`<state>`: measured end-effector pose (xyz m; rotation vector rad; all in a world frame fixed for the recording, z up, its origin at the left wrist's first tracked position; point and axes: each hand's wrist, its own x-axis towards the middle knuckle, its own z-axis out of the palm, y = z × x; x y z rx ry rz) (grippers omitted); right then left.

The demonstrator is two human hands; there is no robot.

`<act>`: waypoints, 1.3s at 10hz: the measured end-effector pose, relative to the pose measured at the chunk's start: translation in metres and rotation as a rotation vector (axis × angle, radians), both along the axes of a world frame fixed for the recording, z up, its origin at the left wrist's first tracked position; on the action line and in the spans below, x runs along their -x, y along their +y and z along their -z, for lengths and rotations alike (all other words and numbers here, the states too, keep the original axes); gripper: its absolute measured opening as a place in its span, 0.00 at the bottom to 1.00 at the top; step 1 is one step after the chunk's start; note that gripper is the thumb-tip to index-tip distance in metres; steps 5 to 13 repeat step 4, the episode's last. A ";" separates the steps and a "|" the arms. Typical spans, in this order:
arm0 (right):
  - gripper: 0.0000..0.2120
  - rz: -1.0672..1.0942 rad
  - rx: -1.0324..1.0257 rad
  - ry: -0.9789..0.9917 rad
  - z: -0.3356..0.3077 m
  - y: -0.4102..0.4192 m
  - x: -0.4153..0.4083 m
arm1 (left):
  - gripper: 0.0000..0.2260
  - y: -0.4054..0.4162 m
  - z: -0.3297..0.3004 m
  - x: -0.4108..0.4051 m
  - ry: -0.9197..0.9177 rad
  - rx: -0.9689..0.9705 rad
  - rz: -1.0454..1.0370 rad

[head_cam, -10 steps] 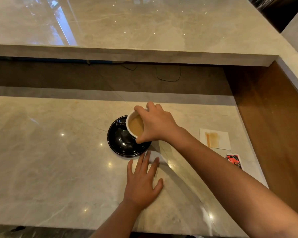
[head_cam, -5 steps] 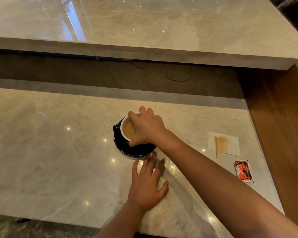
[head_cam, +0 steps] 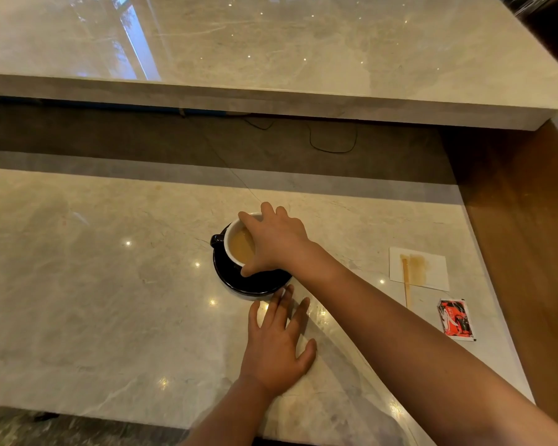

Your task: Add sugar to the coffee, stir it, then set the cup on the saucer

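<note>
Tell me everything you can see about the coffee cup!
The cup is black outside and white inside, with a small black handle sticking out to its left. It looks like shiny ceramic. Light brown, milky coffee fills it. It stands upright on the black saucer, toward the saucer's far left part. The right hand grips its rim from above, covering its right side. The left hand lies flat on the counter nearby, not touching it.

The right hand (head_cam: 276, 244) covered the right half of the cup (head_cam: 236, 243), lower centre of the frame, hiding whether its base met the saucer (head_cam: 255, 284). Print on the red packet (head_cam: 455, 319), lower right, was too small to read. Both forearms ran off the bottom edge.
</note>
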<state>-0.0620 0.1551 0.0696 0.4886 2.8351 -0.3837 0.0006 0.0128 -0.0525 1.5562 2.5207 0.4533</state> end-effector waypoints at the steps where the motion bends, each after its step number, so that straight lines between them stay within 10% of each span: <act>1: 0.48 0.000 0.021 0.005 0.001 0.000 -0.004 | 0.28 -0.001 0.001 0.000 0.006 0.018 0.001; 13: 0.40 0.145 0.083 0.105 -0.013 0.009 -0.024 | 0.28 -0.001 0.003 -0.001 0.008 -0.015 0.002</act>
